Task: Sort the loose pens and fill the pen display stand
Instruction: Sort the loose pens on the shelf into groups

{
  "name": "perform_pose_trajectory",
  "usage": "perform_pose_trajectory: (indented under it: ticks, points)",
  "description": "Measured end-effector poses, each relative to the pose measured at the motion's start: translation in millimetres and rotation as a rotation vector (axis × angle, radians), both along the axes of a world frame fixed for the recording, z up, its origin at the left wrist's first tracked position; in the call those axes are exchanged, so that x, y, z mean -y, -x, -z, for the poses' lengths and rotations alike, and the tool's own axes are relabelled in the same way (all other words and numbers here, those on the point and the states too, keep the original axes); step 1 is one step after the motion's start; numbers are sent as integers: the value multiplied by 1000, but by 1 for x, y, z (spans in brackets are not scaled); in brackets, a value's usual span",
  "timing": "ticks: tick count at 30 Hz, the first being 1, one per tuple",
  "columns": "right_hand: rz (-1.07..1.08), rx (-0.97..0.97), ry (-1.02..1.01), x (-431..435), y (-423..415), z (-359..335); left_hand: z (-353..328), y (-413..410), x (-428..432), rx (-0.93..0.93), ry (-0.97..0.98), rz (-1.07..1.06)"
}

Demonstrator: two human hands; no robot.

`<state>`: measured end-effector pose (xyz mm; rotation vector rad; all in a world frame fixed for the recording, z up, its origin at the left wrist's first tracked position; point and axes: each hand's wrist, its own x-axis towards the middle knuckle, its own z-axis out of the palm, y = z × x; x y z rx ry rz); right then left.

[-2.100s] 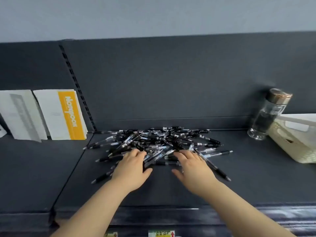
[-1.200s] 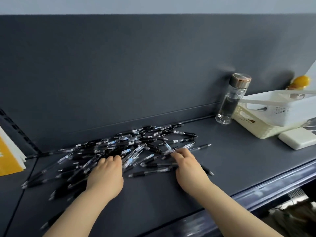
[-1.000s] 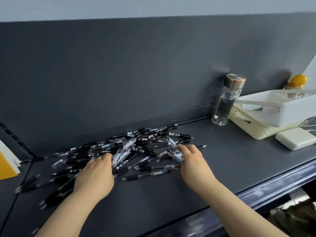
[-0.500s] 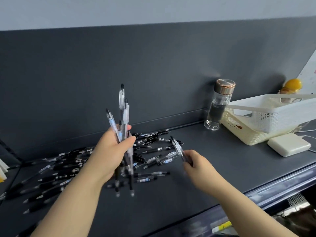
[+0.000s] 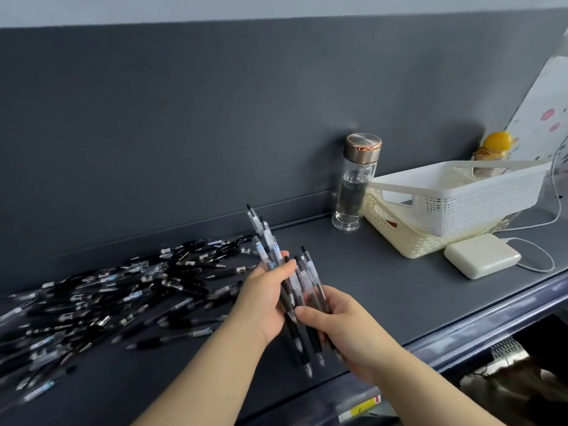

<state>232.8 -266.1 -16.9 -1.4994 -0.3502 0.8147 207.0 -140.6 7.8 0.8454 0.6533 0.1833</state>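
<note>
While left hand (image 5: 263,305) grips pens (image 5: 268,241), right hand (image 5: 347,329) holds them lower.

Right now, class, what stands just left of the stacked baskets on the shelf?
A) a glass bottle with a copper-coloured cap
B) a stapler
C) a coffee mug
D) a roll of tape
A: the glass bottle stands upright beside the cream basket, on its left.

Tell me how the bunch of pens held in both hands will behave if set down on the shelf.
The bunch of pens looks stiff and light: the left hand and right hand hold several at once. The ends sit uneven and fanned, so the smooth barrels probably slide against each other. Laid on the flat shelf, the round barrels may roll.
</note>
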Motion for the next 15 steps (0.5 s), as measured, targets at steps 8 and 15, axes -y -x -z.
perform_pose_trajectory:
  ticks: [8, 15]
  points:
    - [59, -29, -17, 27, -45, 6, 8, -27, 18, 1, 78, -57]
    - [36, 443, 518, 46, -106, 14, 23, -40, 23, -66, 10, -54]
